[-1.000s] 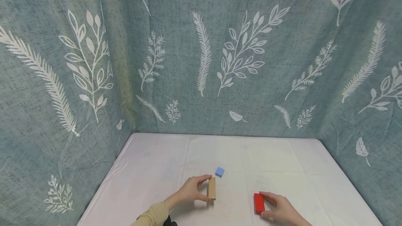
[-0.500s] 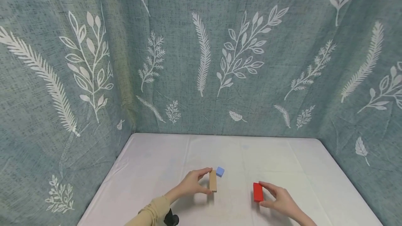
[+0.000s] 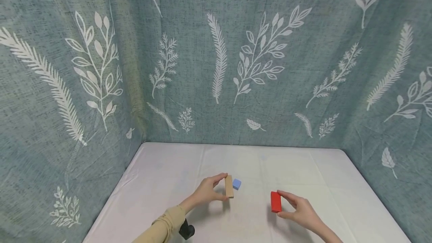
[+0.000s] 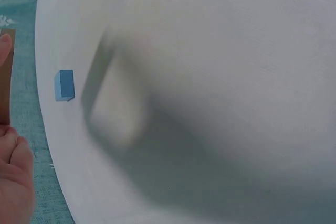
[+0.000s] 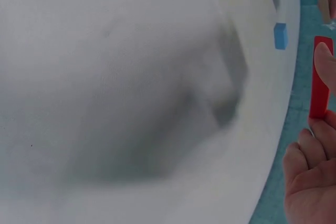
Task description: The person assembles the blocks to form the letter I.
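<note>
My left hand (image 3: 206, 191) pinches a plain wooden block (image 3: 229, 186) by its two ends, thumb at the near end and fingers at the far one. On the right, my right hand (image 3: 300, 209) holds a red block (image 3: 275, 202) the same way. Both blocks are raised, with shadows on the cloth below. A small blue block (image 3: 237, 184) lies on the table just right of the wooden one. In the left wrist view the wooden block (image 4: 6, 77) shows at the left edge; the red block (image 5: 320, 77) shows at the right edge of the right wrist view.
A white cloth covers the table (image 3: 249, 164). Green-blue curtains (image 3: 216, 66) with white leaf prints hang behind it and at both sides. A black object (image 3: 186, 230) sits by the left wrist, beside the beige sleeve (image 3: 165, 224).
Both hands have lifted and moved away from me with their blocks, the wooden one coming alongside the blue block. The red block has also shifted slightly left. The blue block stays put.
</note>
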Action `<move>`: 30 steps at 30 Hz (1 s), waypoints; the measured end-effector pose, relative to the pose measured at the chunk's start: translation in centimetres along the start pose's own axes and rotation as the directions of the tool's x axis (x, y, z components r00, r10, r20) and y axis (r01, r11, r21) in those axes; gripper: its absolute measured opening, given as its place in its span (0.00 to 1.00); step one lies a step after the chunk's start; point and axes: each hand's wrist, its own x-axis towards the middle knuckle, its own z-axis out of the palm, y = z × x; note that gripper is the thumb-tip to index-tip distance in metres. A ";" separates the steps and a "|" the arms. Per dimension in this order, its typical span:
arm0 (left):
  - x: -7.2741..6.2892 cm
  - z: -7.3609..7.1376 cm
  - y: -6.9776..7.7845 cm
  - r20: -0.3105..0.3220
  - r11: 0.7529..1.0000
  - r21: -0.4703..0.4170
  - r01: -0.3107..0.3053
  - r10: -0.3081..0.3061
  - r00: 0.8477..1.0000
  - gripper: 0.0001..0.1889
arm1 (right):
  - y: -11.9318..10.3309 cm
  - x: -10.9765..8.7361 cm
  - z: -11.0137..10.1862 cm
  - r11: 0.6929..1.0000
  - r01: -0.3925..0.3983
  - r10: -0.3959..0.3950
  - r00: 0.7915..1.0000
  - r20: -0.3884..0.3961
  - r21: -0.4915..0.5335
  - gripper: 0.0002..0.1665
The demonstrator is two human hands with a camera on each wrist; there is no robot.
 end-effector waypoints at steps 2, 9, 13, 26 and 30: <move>0.0 -0.1 0.1 -0.012 1.000 0.004 -0.002 0.002 1.000 0.41 | -0.3 0.0 0.0 1.000 0.003 -0.003 1.000 0.003 0.003 0.43; 0.0 -0.2 0.3 -0.058 0.999 0.027 -0.017 0.019 0.998 0.40 | -1.1 0.1 0.1 0.999 0.037 -0.038 0.999 0.008 0.029 0.42; 0.2 -0.2 0.2 -0.090 1.000 0.017 -0.020 0.022 0.996 0.41 | -1.3 0.2 0.3 0.998 0.058 -0.059 0.998 0.020 0.029 0.42; 0.3 0.0 -0.2 -0.147 0.999 0.039 -0.030 0.036 0.988 0.40 | -2.7 -0.2 1.4 0.996 0.073 -0.076 0.995 0.064 0.053 0.43; 0.3 0.1 -0.2 -0.159 0.999 0.028 -0.034 0.038 0.987 0.40 | -3.0 -0.4 1.7 0.994 0.074 -0.081 0.994 0.080 0.078 0.43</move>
